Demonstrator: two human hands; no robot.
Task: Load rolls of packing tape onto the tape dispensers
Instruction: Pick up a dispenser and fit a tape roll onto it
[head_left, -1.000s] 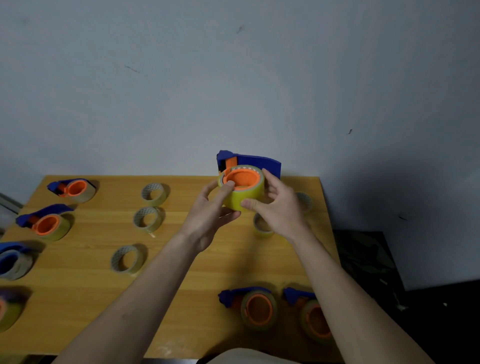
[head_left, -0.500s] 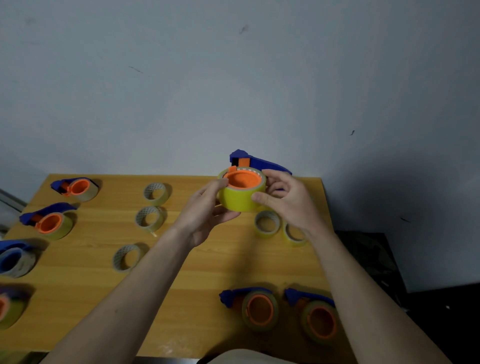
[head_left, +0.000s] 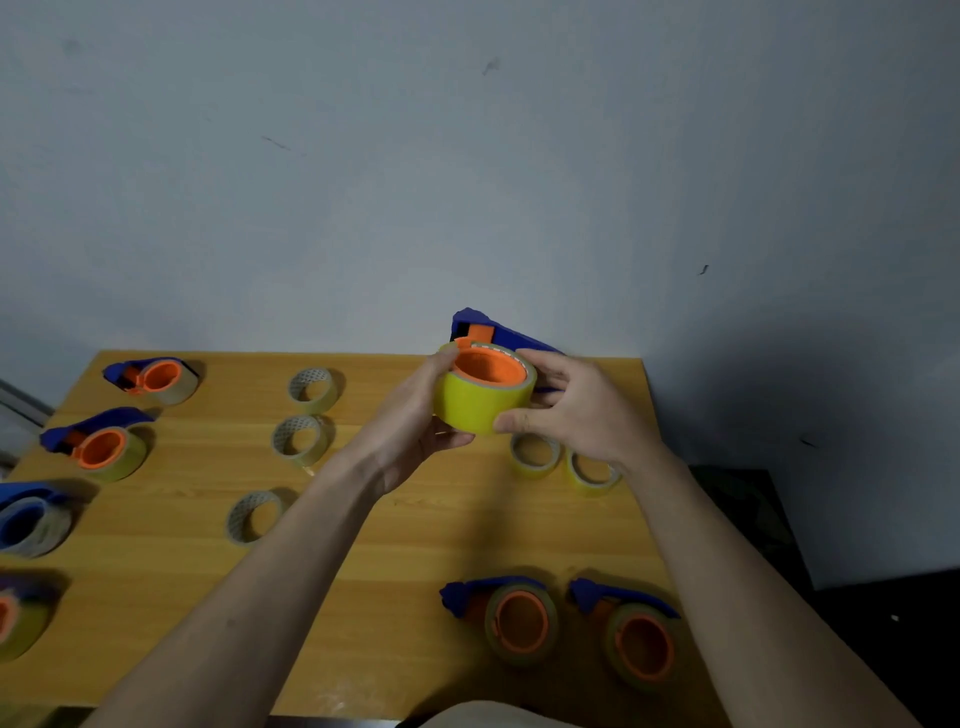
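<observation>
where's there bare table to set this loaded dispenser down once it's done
Widest bare patch on the wooden table: the middle, between the lone tape roll, the two yellow rolls and the near pair of loaded dispensers, though both forearms cross it. Another runs along the near edge left of that pair. The left edge is crowded with dispensers.

Held dispenser: hovering above the table's far edge, carrying a roll, left hand gripping its left side, right hand its right.
Two bare rolls: lying side by side under the right hand, touching.
Three bare rolls: lying left of centre, running front to back.
Loaded dispensers: lining the left edge.
Two more dispensers: sitting near the front right, side by side.
</observation>
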